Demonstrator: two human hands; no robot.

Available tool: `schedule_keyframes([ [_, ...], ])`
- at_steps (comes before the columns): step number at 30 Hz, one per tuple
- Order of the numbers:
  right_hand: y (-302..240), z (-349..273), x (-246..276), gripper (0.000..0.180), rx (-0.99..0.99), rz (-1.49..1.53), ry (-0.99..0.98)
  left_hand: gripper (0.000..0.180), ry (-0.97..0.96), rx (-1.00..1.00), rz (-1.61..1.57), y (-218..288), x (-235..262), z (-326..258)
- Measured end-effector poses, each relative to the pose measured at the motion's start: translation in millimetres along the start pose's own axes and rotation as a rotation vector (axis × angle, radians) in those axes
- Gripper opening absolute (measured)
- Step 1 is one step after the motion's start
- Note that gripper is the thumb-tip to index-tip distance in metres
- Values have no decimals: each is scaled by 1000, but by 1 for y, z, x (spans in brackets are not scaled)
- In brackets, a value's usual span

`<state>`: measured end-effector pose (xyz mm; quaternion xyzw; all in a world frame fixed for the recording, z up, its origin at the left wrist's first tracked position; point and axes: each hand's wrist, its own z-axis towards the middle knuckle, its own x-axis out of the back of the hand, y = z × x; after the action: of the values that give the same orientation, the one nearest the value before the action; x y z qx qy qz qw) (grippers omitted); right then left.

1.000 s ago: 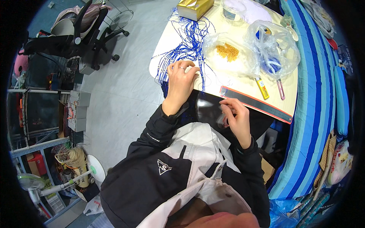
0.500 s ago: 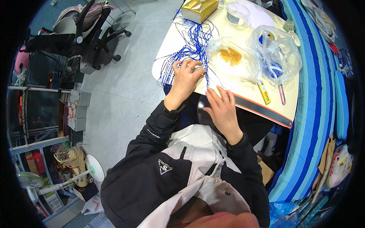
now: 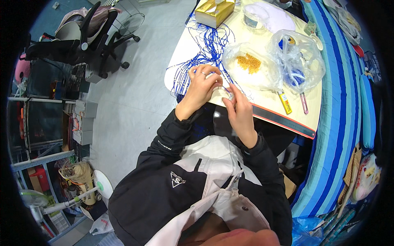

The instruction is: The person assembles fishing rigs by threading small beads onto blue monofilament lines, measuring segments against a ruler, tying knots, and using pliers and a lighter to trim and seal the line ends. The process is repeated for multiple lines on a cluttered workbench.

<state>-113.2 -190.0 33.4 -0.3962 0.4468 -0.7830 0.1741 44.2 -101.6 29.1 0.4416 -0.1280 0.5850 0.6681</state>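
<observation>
My left hand [image 3: 201, 87] rests at the near edge of the pale table [image 3: 262, 100], fingers pinched on a thin blue bead strand [image 3: 226, 88]. My right hand [image 3: 238, 110] sits close beside it, fingertips closed on the same strand near its end. A tangle of blue bead strands [image 3: 209, 45] spreads over the table just beyond my left hand. A clear plastic bag with small golden beads [image 3: 249, 63] lies right of that tangle.
A second clear bag with blue items [image 3: 297, 61], a yellow lighter [image 3: 285, 102], a pink pen [image 3: 304, 102] and a long black ruler [image 3: 283, 121] lie at the right. A gold tissue box [image 3: 213, 11] stands at the far edge. A black office chair [image 3: 88, 39] stands on the floor left.
My right hand rose from the dark area below the table edge up to my left hand. Both hands have come together on the strand.
</observation>
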Motion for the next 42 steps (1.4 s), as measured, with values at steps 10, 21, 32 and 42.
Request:
schedule_keyframes([
  [10, -10, -14, 57, 59, -660, 912, -545, 11, 177, 86, -108, -2, 10, -1],
  [21, -2, -52, 106, 17, -562, 826, -194, 13, 182, 102, -39, -4, 8, -4],
  [32, -16, -53, 101, 16, -130, 500, 167, 32, -374, 184, -966, 113, -8, -3],
  [42, -2, -57, 105, 28, -418, 1357, 87, 3, -147, 389, -1080, 136, -20, -7],
])
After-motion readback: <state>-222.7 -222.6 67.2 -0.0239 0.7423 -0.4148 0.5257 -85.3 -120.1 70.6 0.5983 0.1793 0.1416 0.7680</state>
